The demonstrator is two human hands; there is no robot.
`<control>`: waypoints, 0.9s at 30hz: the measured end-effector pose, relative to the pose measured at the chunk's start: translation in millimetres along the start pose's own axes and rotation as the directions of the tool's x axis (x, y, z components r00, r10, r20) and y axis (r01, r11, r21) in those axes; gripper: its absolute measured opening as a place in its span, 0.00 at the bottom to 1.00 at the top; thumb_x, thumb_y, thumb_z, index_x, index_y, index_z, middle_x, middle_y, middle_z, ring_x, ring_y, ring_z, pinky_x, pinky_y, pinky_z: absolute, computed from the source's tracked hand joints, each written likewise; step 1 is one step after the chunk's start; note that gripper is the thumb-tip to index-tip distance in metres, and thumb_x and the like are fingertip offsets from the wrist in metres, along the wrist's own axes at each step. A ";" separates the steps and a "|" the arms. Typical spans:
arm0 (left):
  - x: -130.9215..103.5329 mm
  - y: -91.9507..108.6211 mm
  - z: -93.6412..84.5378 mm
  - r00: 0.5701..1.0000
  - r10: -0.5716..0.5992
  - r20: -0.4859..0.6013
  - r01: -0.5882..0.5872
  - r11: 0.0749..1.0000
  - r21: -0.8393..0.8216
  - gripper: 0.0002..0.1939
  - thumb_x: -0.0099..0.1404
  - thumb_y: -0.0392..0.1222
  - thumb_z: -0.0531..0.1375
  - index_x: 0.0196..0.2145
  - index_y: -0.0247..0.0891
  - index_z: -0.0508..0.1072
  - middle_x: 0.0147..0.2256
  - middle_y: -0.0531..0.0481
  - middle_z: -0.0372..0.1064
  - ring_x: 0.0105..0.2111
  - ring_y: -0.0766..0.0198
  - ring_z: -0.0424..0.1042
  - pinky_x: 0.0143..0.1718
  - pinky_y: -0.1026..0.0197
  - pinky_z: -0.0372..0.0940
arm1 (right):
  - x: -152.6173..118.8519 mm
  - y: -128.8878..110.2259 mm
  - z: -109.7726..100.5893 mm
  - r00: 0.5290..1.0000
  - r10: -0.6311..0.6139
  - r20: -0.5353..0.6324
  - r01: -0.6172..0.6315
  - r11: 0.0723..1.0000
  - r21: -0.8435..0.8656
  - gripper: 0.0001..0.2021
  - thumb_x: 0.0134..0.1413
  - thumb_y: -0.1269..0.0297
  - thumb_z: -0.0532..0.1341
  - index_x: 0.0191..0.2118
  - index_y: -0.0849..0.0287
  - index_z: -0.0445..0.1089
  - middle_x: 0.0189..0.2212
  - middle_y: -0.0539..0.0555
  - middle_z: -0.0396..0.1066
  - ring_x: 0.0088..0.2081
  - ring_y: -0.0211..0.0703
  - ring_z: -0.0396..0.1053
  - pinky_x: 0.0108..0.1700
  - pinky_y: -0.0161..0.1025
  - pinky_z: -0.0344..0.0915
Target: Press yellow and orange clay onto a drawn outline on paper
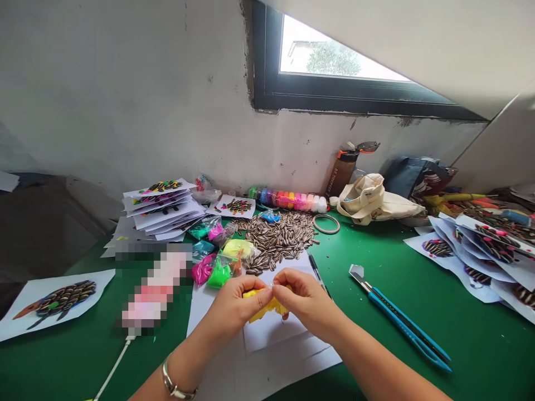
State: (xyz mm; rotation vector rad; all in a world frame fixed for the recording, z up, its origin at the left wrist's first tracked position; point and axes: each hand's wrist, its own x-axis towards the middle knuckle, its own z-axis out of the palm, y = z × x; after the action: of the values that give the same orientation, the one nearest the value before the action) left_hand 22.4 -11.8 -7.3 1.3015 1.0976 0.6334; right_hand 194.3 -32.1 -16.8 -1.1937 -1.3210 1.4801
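With the clock centred on the hands, the person's left hand [234,303] and right hand [307,301] meet over some white sheets [276,337] on the green bench [359,362], both holding a yellow packet [262,314]. The fingers of each hand are bent in, thumb against forefinger, pinching its upper edge; whether it is open or sealed cannot be told. The visible part of the sheets shows no seeds stuck down, so work on them looks barely begun, if begun at all.

At nine o'clock lies a card [67,295] with a bird shape filled with seeds, apparently finished. A blue-handled tool [388,308] rests untouched at between three and four. Small bags [219,274] of green, pink and other colours sit at between ten and eleven, just beside the sheets.

Straight up at twelve, a broad heap of striped seeds [280,236] remains loose. One stack of decorated cards [165,214] stands at ten and a second pile [472,256] at between two and three; judging by their covered faces, many are already done. Farthest off, coloured tubs [292,199] line up near twelve, and a brown bottle [340,172] stands upright at one.
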 end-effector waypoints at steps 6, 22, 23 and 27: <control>-2.9 3.3 8.0 0.998 0.060 -0.019 -0.059 0.996 0.065 0.21 0.52 0.58 0.67 0.26 0.35 0.77 0.26 0.49 0.68 0.27 0.63 0.63 0.27 0.63 0.57 | 1.7 8.0 3.3 0.990 -0.030 -0.140 0.023 0.999 -0.049 0.05 0.44 0.66 0.60 0.25 0.58 0.62 0.20 0.44 0.59 0.22 0.31 0.56 0.22 0.29 0.55; -2.0 2.2 7.3 0.996 0.059 -0.073 -0.059 0.998 0.013 0.22 0.51 0.60 0.67 0.25 0.35 0.75 0.24 0.50 0.66 0.26 0.64 0.62 0.26 0.63 0.57 | -1.2 11.3 1.3 0.995 -0.056 -0.080 0.036 0.971 -0.236 0.00 0.47 0.68 0.56 0.28 0.57 0.63 0.19 0.46 0.64 0.23 0.36 0.63 0.24 0.32 0.57; -2.1 2.5 7.5 0.995 0.066 -0.074 -0.065 0.998 0.018 0.22 0.51 0.60 0.66 0.25 0.35 0.75 0.24 0.51 0.66 0.25 0.64 0.62 0.26 0.63 0.56 | -1.3 11.6 0.9 0.994 -0.062 -0.085 0.038 0.965 -0.260 0.01 0.47 0.68 0.56 0.28 0.57 0.63 0.20 0.46 0.64 0.23 0.37 0.63 0.24 0.32 0.57; -3.6 5.9 5.4 0.992 0.072 -0.101 -0.072 0.997 -0.003 0.21 0.52 0.58 0.67 0.25 0.34 0.75 0.25 0.51 0.66 0.26 0.65 0.63 0.26 0.64 0.57 | -4.1 10.1 0.1 0.973 -0.210 -0.091 0.169 0.926 -0.338 0.04 0.51 0.66 0.59 0.35 0.57 0.65 0.28 0.49 0.66 0.28 0.38 0.63 0.29 0.34 0.60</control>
State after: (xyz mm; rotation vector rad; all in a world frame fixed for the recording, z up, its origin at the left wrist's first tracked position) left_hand 27.0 -16.1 -1.2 1.3201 1.1333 0.7625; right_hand 195.4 -37.4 -26.3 -1.3013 -1.5899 1.0556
